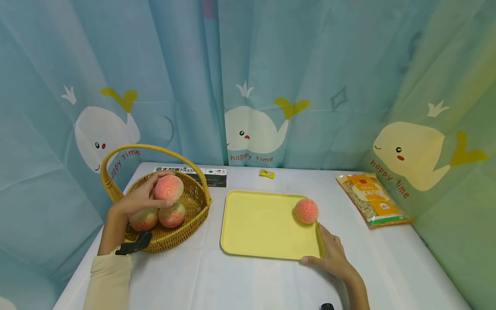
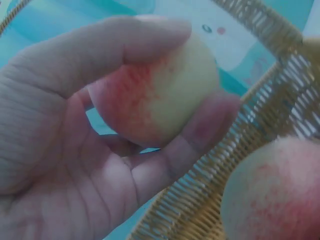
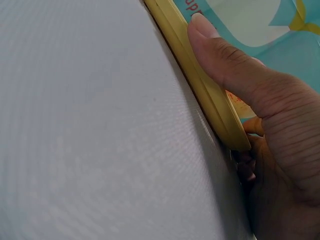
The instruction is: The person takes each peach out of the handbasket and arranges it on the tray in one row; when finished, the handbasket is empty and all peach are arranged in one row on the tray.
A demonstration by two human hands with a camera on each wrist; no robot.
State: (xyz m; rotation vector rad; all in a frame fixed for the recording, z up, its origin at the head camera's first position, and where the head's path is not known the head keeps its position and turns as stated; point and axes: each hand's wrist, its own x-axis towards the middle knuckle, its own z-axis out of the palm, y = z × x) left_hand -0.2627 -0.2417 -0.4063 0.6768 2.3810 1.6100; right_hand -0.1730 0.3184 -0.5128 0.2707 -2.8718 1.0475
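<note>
My left hand (image 1: 141, 199) grips a pink-and-cream peach (image 1: 169, 188) over the wicker basket (image 1: 170, 245). In the left wrist view, the thumb and fingers wrap the held peach (image 2: 170, 100). Below it, two more peaches sit in the basket: one at the left (image 1: 143, 220), partly covered by the hand, and one to its right (image 1: 172, 216). At the near right corner of a yellow tray (image 1: 267, 224), my right hand (image 1: 334, 255) holds the rim between thumb and fingers. Another peach (image 1: 307, 211) lies at the tray's right side.
A dark pasta box (image 1: 215, 178) lies behind the basket, whose tall handle (image 1: 155, 147) arches over it. A small yellow packet (image 1: 266, 173) is near the back edge. An orange bag of dry food (image 1: 373, 198) lies at the right. Whale-print curtains surround the white table (image 1: 201, 280).
</note>
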